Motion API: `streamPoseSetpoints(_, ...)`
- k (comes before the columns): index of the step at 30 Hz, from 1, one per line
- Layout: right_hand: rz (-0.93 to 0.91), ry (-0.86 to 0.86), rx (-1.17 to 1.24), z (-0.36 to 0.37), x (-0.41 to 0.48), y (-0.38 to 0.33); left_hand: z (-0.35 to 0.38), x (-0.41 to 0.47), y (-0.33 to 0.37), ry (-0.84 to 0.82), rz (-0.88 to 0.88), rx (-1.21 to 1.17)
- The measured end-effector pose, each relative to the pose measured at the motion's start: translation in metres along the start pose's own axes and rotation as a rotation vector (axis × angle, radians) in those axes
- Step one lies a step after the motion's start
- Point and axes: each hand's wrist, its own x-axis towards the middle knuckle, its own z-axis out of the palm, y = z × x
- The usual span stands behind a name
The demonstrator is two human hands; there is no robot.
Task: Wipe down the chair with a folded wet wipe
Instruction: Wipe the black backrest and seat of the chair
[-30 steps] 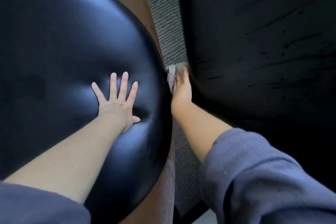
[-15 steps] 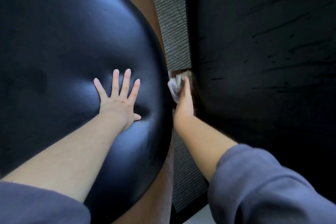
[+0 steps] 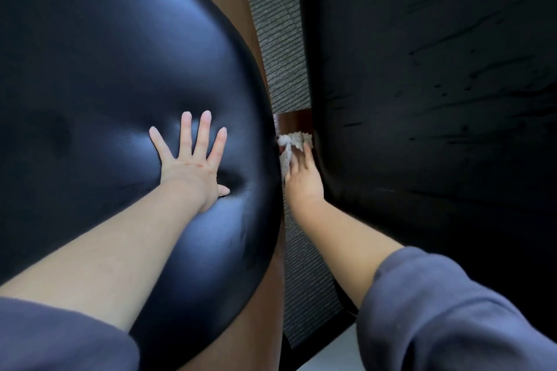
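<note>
Hands | left hand (image 3: 193, 166) splayed flat on chair (image 3: 105, 69) | right hand (image 3: 303, 178) gripping wet wipe (image 3: 291, 141)

gap: narrow, between chair (image 3: 120, 69) and dark seat (image 3: 437, 99) | blocked: wooden rail (image 3: 294, 122)

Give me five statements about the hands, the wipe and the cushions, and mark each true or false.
1. The left hand lies flat, fingers spread, on the black cushion. True.
2. The wet wipe is in the left hand. False: the right hand holds it.
3. The wet wipe is down in the gap between the black cushion and a second dark seat. True.
4. The floor in that gap is white tile. False: it is grey ribbed carpet.
5. Both forearms are covered to the wrist. False: the sleeves are pushed up, forearms bare.
</note>
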Motion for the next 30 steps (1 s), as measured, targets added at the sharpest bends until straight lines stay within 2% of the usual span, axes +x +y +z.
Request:
streamPoseSetpoints(5, 0.131, 0.102, 0.08, -0.029, 0.041, 0.017, 0.003, 0.002, -0.001, -0.008, 0.0, 0.018)
streamPoseSetpoints(10, -0.038, 0.091, 0.157, 0.008, 0.003, -0.013, 0.001, 0.002, 0.001, -0.013, -0.001, 0.009)
streamPoseSetpoints(15, 0.088, 0.327, 0.635, -0.007, 0.005, -0.004, 0.006, 0.004, 0.001, 0.0, 0.006, 0.025)
streamPoseSetpoints(18, 0.368, 0.321, 1.13, -0.013, 0.002, -0.007, 0.006, 0.002, 0.0, 0.027, 0.029, 0.027)
streamPoseSetpoints(20, 0.437, 0.369, 1.44, -0.012, -0.018, -0.011, 0.008, 0.002, -0.004, 0.067, 0.062, 0.022)
streamPoseSetpoints(22, 0.352, 0.478, 1.721, -0.011, -0.034, -0.013, 0.012, -0.002, -0.008, 0.129, 0.115, 0.007)
streamPoseSetpoints(24, 0.279, 0.501, 1.836, -0.011, -0.032, -0.011, 0.015, -0.006, -0.013, 0.197, 0.158, 0.014)
streamPoseSetpoints(27, 0.224, 0.563, 1.788, -0.016, -0.033, -0.03, 0.014, -0.013, -0.025, 0.268, 0.213, -0.022)
streamPoseSetpoints(30, -0.006, 0.653, 1.658, -0.021, -0.062, -0.07, 0.023, -0.023, -0.046, 0.354, 0.202, 0.037)
